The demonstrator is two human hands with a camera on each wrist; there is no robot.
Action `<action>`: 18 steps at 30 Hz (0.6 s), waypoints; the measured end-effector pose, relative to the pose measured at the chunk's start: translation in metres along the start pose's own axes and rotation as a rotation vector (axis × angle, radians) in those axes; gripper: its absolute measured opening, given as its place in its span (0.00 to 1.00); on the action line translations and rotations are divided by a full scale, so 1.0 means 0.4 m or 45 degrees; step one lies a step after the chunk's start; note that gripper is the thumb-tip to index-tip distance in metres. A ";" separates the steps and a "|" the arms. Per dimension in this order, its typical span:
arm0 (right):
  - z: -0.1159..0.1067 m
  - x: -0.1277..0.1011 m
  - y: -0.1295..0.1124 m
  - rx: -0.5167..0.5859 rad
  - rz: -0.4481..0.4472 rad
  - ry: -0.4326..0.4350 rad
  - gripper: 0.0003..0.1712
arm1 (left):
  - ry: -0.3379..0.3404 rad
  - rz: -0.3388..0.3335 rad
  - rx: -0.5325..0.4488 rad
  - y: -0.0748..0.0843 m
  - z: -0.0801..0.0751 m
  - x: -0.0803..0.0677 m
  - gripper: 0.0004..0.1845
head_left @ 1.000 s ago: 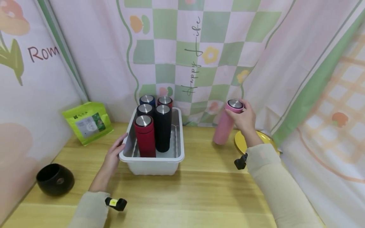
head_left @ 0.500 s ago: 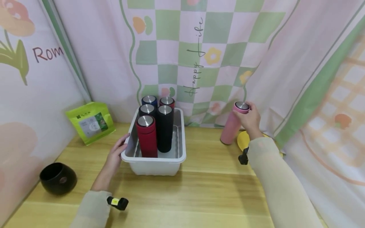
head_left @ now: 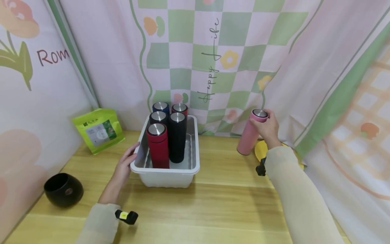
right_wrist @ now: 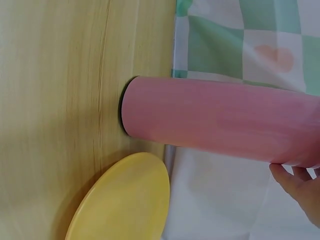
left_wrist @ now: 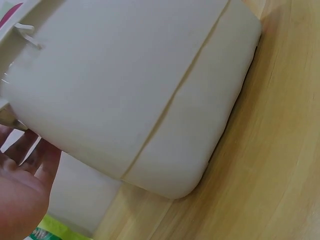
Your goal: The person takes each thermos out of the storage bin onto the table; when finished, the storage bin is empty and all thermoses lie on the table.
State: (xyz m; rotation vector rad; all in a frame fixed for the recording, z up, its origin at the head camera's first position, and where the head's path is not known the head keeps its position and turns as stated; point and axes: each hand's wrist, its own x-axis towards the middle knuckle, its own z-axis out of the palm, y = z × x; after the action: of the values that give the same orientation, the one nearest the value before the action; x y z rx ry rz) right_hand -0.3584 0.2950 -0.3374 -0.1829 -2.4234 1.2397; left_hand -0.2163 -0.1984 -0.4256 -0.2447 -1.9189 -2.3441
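My right hand (head_left: 266, 125) grips a pink thermos flask (head_left: 249, 137) around its top, thumb on the near side, just below the steel-topped lid. The flask's base is at the wooden table, as the right wrist view shows, beside a yellow plate (right_wrist: 132, 200). At the left, my left hand (head_left: 123, 166) rests against the side of a white plastic tub (head_left: 166, 178), fingertips at its rim. Inside the tub stand a red flask (head_left: 158, 150), a tall black flask (head_left: 177, 139), a second black one (head_left: 158, 117), a blue one (head_left: 160, 106) and another red one (head_left: 184, 110).
A green pouch (head_left: 99, 130) leans against the curtain at the back left. Nearer, on the left of the table (head_left: 195, 217), stands a dark round cup (head_left: 63, 189). A checkered curtain (head_left: 210, 67) hangs along the table's back edge.
My right hand and the pink flask have shifted a little to the right, covering more of the yellow plate. The left hand stays at the tub. The head view has turned slightly left.
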 end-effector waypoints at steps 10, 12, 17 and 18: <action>-0.002 -0.004 -0.006 -0.008 0.008 -0.020 0.46 | 0.012 -0.008 0.008 -0.002 0.000 -0.002 0.27; -0.004 -0.006 -0.010 -0.027 0.005 -0.030 0.46 | 0.013 -0.012 0.012 -0.001 0.000 -0.003 0.27; -0.010 -0.006 -0.027 -0.095 -0.044 -0.052 0.50 | 0.011 -0.021 0.009 0.001 -0.001 -0.003 0.27; -0.010 -0.005 -0.035 -0.117 -0.064 -0.051 0.51 | 0.012 -0.023 0.012 0.001 -0.002 -0.002 0.27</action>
State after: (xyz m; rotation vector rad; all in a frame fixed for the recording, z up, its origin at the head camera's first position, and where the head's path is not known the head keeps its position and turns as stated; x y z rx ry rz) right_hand -0.3541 0.2893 -0.3247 -0.1239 -2.5055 1.1211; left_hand -0.2153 -0.1992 -0.4254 -0.2159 -1.9357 -2.3430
